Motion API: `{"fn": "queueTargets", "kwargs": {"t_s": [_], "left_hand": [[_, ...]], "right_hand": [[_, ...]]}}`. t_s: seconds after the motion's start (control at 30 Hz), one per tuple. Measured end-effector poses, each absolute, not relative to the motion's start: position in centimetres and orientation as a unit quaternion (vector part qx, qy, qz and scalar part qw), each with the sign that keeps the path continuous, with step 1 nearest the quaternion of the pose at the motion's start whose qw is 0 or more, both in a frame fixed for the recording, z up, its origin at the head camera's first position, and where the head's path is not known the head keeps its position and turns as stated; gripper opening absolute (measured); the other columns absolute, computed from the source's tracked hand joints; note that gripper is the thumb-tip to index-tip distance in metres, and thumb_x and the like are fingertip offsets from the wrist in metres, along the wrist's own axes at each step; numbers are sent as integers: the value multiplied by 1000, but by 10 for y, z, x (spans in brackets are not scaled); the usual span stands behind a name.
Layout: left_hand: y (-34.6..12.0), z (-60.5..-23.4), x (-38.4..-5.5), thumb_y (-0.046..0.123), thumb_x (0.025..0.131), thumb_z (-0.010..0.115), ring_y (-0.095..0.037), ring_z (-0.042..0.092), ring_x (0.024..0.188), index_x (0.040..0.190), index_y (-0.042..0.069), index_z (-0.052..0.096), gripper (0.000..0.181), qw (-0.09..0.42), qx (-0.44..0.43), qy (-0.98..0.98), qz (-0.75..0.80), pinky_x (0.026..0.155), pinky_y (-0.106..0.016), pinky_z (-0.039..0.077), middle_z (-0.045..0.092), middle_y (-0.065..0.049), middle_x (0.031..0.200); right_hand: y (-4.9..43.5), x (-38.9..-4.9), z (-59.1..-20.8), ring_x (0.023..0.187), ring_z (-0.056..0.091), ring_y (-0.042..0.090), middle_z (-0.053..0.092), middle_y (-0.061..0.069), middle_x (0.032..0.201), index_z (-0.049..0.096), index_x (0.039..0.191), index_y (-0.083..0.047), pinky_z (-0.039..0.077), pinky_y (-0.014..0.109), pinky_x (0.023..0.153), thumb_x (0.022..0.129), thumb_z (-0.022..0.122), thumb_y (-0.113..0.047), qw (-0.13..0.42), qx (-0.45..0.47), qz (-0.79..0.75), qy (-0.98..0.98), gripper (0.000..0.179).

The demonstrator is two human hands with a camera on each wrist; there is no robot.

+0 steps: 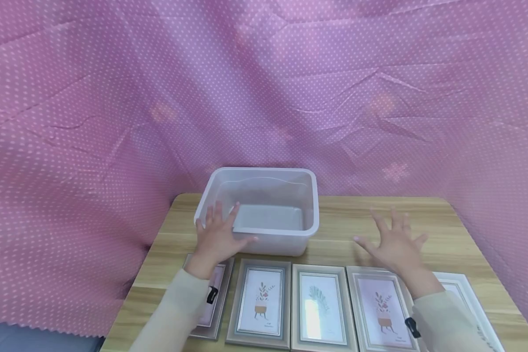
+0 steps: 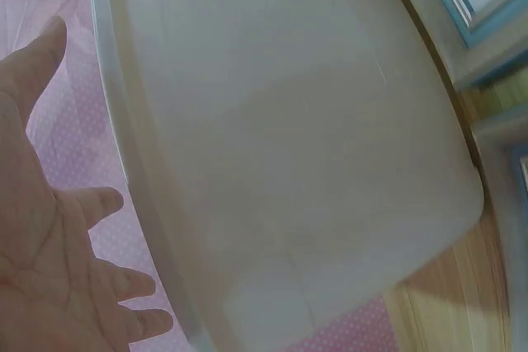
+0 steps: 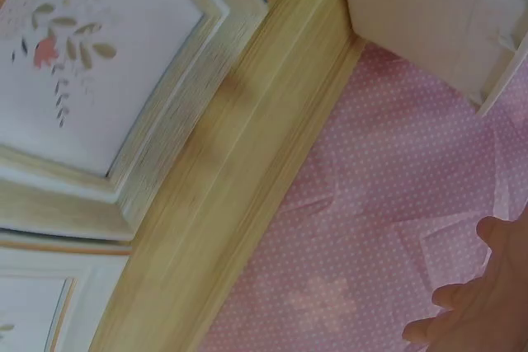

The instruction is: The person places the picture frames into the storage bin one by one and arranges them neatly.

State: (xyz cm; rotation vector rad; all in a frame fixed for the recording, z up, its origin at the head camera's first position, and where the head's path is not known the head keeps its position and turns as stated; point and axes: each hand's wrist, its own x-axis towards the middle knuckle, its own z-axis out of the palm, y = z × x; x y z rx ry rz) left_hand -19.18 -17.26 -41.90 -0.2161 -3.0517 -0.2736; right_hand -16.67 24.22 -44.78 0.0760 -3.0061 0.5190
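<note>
My left hand (image 1: 217, 238) is spread above the near left corner of a white plastic bin (image 1: 290, 243), holding nothing. In the left wrist view its fingers (image 2: 103, 204) stand apart beside the bin's rim. My right hand (image 1: 395, 247), also spread and holding nothing, hovers over the table right of the bin. Several picture frames lie in a row along the near side: one partly under my left forearm, a frame with a potted plant print (image 1: 260, 303), a frame with a green leaf print (image 1: 321, 305), another potted plant frame (image 1: 382, 310), and a white frame (image 1: 466, 298) partly behind my right sleeve.
The bin stands at the back of a wooden table (image 1: 352, 215), with its inner floor visible. A pink dotted cloth (image 1: 264, 98) hangs behind and on both sides of the table. Each sleeve has a small black clip on it.
</note>
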Motion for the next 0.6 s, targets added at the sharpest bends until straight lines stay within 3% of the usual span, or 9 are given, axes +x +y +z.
{"fn": "queueTargets", "kwargs": {"t_s": [0.37,0.6], "left_hand": [[-200,-414,-199,86,71,46,-50,6,137,153,24,21,106,54,-60,-991,-110,102,-75,7,8,-27,154],[-218,-409,-201,77,76,53,-50,9,137,152,17,22,101,56,-42,-990,-124,101,-75,13,10,-29,153]], "right_hand": [[281,-168,-448,127,12,62,13,39,145,11,154,-22,-2,90,77,83,45,-74,50,-6,160,-986,94],[307,-167,-451,124,15,63,13,40,144,6,154,-16,10,89,77,85,45,-73,34,-28,161,-986,97]]}}
